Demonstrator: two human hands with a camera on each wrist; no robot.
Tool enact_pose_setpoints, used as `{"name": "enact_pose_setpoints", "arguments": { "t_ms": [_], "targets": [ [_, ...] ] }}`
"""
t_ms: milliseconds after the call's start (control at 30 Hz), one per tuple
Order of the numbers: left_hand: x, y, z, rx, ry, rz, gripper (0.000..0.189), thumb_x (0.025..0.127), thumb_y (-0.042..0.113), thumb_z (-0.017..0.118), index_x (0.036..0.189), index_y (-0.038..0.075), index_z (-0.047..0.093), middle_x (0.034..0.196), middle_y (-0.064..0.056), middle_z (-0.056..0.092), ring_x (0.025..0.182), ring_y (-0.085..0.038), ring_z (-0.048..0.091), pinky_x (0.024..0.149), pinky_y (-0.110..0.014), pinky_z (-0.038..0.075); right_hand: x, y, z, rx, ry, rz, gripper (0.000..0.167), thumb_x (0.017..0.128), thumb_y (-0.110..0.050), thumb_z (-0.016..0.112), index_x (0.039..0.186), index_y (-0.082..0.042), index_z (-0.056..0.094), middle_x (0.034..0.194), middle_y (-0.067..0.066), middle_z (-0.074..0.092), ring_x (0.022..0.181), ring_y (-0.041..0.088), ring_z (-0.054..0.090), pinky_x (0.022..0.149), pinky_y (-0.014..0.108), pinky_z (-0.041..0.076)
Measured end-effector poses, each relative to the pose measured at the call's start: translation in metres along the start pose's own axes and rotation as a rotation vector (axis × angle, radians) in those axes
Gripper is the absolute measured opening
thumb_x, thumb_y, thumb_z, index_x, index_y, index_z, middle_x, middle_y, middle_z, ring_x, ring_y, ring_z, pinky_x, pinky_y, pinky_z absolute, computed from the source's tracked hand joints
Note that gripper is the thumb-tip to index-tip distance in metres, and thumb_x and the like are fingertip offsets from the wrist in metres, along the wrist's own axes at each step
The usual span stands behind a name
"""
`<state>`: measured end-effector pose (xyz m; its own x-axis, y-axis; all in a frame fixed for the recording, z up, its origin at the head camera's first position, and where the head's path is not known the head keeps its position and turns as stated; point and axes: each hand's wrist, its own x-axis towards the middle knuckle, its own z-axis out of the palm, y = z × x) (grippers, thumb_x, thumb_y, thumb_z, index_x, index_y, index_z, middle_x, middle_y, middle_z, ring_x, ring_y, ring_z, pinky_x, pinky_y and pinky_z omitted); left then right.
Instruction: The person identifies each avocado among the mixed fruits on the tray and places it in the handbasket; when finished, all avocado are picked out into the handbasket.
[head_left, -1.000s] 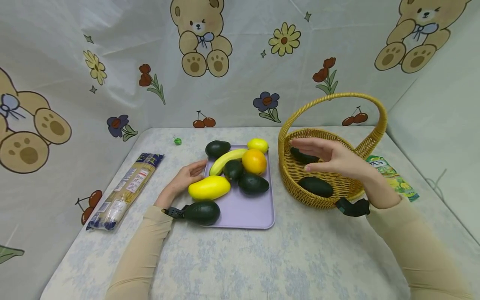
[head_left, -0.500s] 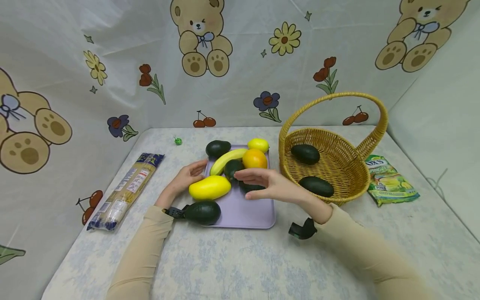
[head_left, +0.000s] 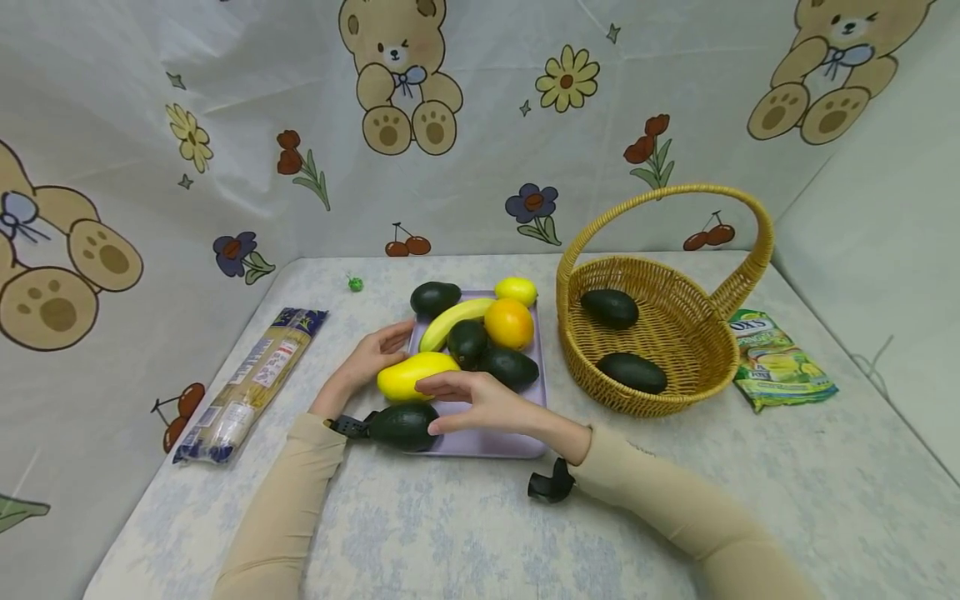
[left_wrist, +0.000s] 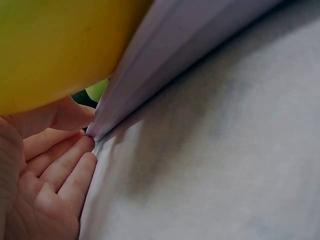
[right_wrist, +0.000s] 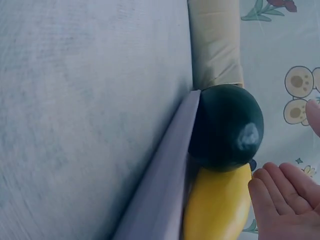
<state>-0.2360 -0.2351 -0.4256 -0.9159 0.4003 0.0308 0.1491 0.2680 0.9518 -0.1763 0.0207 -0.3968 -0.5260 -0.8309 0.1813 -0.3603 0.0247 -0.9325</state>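
A lilac tray [head_left: 506,445] holds a dark green avocado [head_left: 401,427] at its front left, with a yellow mango [head_left: 401,379] behind it. My left hand [head_left: 371,354] is at the tray's left edge; in the left wrist view its thumb and fingers pinch the rim, below the mango. My right hand [head_left: 487,407] is over the front of the tray, thumb and fingers spread, holding nothing. Its thumb overlaps the avocado in the head view. In the right wrist view the fingers stand apart from the avocado [right_wrist: 227,127].
Further back on the tray lie a banana [head_left: 453,321], an orange [head_left: 509,323], a lemon [head_left: 516,290] and more avocados [head_left: 510,367]. Right of it stands a wicker basket [head_left: 686,346] with two avocados, beside a green packet [head_left: 783,367]. A spaghetti pack [head_left: 251,383] lies left.
My right hand has moved left from over the basket, across the tray, to the front-left avocado. The left hand has stayed at the tray's edge.
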Motion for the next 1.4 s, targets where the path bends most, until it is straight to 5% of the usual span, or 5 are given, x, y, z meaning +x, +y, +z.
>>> {"name": "enact_pose_setpoints", "arguments": {
  "t_ms": [367,900,1100,1233,1400],
  "targets": [
    [-0.003,0.007,0.002,-0.013,-0.001,-0.015,0.053,0.092,-0.010,0.047,0.142,-0.012,0.028,0.146,-0.029,0.028,0.134,-0.040,0.029,0.110,-0.048,0.026,0.006,0.012,0.012,-0.188,0.032,0.046,0.060,0.078,-0.021,0.079,0.131,-0.007,0.055,0.130,0.001,0.056,0.116,0.007,0.053,0.098,0.021,0.042],
    [-0.004,0.006,0.000,-0.014,0.006,-0.026,0.053,0.093,-0.009,0.047,0.142,-0.012,0.027,0.147,-0.029,0.027,0.134,-0.041,0.028,0.110,-0.048,0.025,0.012,0.008,0.020,-0.443,-0.011,0.038,0.065,0.074,-0.028,0.082,0.128,-0.004,0.054,0.127,0.007,0.056,0.112,0.014,0.055,0.095,0.019,0.043],
    [0.000,-0.003,-0.001,-0.012,0.011,-0.024,0.053,0.094,-0.008,0.047,0.143,-0.011,0.027,0.147,-0.027,0.027,0.134,-0.039,0.029,0.110,-0.048,0.025,0.013,0.012,0.023,-0.450,0.016,0.059,0.063,0.074,-0.027,0.082,0.126,-0.005,0.054,0.125,0.006,0.057,0.108,0.012,0.057,0.094,0.021,0.045],
    [0.005,-0.020,-0.004,0.000,0.020,-0.010,0.053,0.094,-0.006,0.048,0.144,-0.008,0.029,0.147,-0.025,0.029,0.134,-0.037,0.030,0.110,-0.047,0.026,0.012,0.013,0.022,-0.394,0.019,0.067,0.061,0.075,-0.023,0.082,0.125,-0.004,0.055,0.125,0.007,0.057,0.108,0.012,0.058,0.094,0.023,0.046],
    [0.005,-0.023,-0.003,0.009,0.024,0.013,0.053,0.094,-0.006,0.049,0.143,-0.007,0.031,0.147,-0.024,0.031,0.133,-0.036,0.032,0.110,-0.046,0.028,0.008,0.002,0.015,-0.322,0.013,0.045,0.059,0.076,-0.020,0.080,0.126,-0.003,0.055,0.124,0.006,0.058,0.108,0.010,0.057,0.094,0.025,0.047]
  ]
}}
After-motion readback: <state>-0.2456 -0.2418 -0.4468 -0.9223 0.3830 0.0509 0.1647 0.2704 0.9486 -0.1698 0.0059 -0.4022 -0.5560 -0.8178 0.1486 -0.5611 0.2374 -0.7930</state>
